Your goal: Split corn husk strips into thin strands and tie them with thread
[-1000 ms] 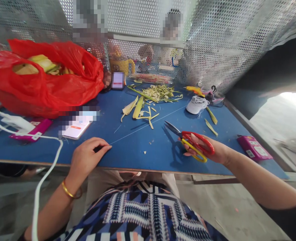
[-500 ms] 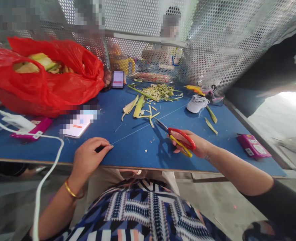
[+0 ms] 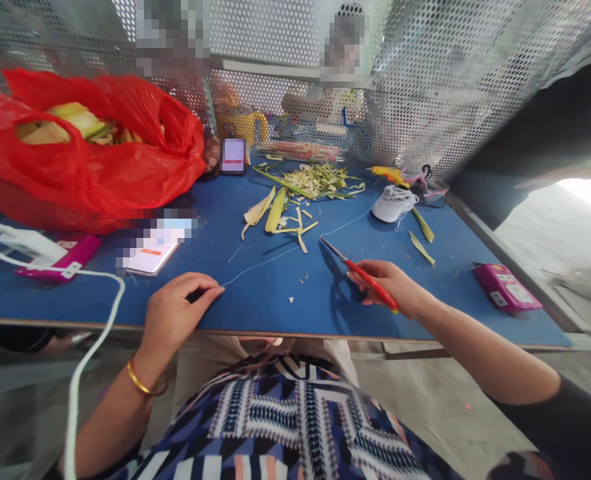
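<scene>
My left hand [image 3: 175, 313] rests at the near edge of the blue table [image 3: 255, 293], its fingers pinched on the end of a thin white thread [image 3: 260, 265]. The thread runs diagonally across the table to a white spool [image 3: 393, 203]. My right hand [image 3: 393, 287] grips red-and-yellow scissors [image 3: 360, 273], blades pointing up-left with their tips at the thread near the middle of the table.
A red plastic bag [image 3: 90, 153] of green leaves fills the back left. Leaf strips and scraps [image 3: 300, 193] lie at the back centre. A phone [image 3: 150, 253], pink boxes [image 3: 505, 290] and a white cable [image 3: 90, 347] are around. A perforated metal screen [image 3: 425, 80] stands behind, with people beyond it.
My right hand has carried the scissors leftward and turned them edge-on, so the blade tips now meet the thread. The thread now bends at that spot. My left hand has stayed put.
</scene>
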The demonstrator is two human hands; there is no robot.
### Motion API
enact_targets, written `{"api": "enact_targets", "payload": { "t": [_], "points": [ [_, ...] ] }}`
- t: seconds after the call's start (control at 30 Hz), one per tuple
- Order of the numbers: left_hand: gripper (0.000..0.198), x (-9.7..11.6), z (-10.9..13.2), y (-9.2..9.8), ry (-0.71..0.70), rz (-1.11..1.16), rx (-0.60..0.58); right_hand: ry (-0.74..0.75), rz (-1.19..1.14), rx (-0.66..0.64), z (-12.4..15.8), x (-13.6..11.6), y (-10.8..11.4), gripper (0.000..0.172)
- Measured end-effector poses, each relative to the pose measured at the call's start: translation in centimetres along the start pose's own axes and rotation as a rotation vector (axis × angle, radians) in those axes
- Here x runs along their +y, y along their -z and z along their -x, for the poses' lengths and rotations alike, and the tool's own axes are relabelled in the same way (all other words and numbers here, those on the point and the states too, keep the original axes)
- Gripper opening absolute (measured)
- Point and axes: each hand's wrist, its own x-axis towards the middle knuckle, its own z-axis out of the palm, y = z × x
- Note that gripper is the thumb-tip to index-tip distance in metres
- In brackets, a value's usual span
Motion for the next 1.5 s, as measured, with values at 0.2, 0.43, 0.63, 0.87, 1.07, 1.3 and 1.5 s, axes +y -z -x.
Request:
{"api": "enact_targets", "payload": {
  "t": [0.2,0.43,0.63,0.87,1.07,1.3,1.5],
  "points": [
    [0.022,2.8,-0.8,-0.3,0.003,0.082,-0.085,0.063,0.939,0.363,0.8,0.8,0.8,0.039],
    [0.014,11.3,-3.7,-2.4,-0.249,0.207,-0.252,0.040,1.221,0.354,1.2,1.1,1.8,0.027],
    [0.011,19.1,-6.7,-7.1,-0.535,0.293,-0.390,0.483,0.357,0.271,0.3,0.3,2.8,0.035],
    [0.013,20.7,-13.0,-14.0,-0.500,0.299,-0.366,0.372,-0.583,0.060,-2.3,0.1,3.0,0.044],
    [0.015,18.9,-15.2,-17.8,-0.290,0.050,-0.349,0.244,-0.395,0.346,-2.3,3.2,7.8,0.044],
    [0.018,19.2,-13.5,-20.1,-0.351,-0.291,-0.390,-0.047,0.660,0.669,-0.4,5.5,12.3,0.017],
    [0.029,19.6,-12.7,-20.0,-0.444,-0.424,-0.443,-0.059,0.857,0.704,-1.9,5.7,11.9,0.021]
  ]
}}
